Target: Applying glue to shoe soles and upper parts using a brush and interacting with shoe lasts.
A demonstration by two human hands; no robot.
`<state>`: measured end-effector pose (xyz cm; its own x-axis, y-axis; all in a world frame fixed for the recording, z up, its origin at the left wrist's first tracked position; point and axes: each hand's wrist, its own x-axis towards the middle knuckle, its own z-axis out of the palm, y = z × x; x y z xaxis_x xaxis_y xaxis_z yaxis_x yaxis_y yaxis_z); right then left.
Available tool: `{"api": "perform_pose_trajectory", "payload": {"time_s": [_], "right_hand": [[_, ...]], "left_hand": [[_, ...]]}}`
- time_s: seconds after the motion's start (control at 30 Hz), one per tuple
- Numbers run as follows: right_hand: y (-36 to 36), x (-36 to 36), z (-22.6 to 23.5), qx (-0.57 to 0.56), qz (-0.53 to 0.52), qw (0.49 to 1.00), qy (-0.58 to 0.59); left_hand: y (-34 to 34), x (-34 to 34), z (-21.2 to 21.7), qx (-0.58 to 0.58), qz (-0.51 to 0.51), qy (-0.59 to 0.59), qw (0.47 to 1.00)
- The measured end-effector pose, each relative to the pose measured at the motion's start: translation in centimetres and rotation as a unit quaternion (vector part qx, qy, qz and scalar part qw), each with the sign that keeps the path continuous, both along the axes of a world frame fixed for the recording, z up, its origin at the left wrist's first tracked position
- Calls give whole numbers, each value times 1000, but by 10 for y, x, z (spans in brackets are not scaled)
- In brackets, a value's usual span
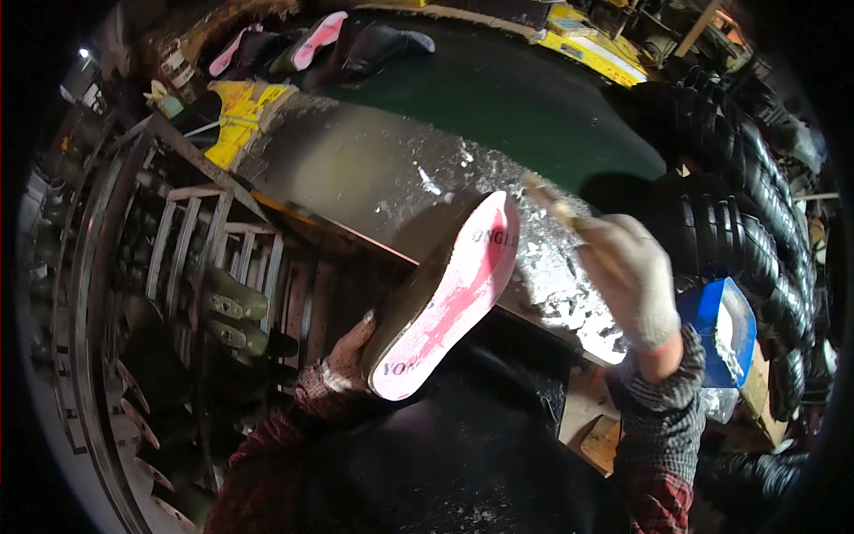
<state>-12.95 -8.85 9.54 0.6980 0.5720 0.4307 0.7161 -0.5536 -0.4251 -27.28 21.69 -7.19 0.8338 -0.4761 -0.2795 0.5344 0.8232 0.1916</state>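
Observation:
My left hand (350,353), in a dirty glove, is closed on the side of a dark shoe or boot (445,307). Its pink and white underside faces up, smeared with white and tilted with the narrow end pointing away to the right. Most of the upper is hidden beneath. To the right of it my right hand (636,280), in a pale glove, is wrapped round a brush-like tool (553,201) with a wooden-coloured shaft, blurred at its tip. The tool is held apart from the sole, over a workbench (329,160) crusted with white residue.
Several dark boots with pink soles (322,40) lie at the far left of the bench. A blue container (719,334) with white matter stands right of my forearm. Shiny black boots (729,222) are stacked at right. A metal rack (98,294) with olive boots (238,303) stands at left.

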Motion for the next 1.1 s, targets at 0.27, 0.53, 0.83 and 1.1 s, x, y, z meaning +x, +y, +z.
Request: {"api": "perform_pose_trajectory", "payload": {"time_s": [0.27,0.53,0.83,1.1], "right_hand": [[-49,-48,26,96,-5,995,-32],[-285,-80,78,274,-374,858,-221],[-401,5,46,8,-539,838,-82],[-362,79,52,-91,-381,920,-13]], "left_hand": [[1,26,61,53,50,88,993],[14,172,81,273,191,-31,942],[-136,240,123,220,107,-2,970],[-257,271,92,28,-141,-61,988]]}}
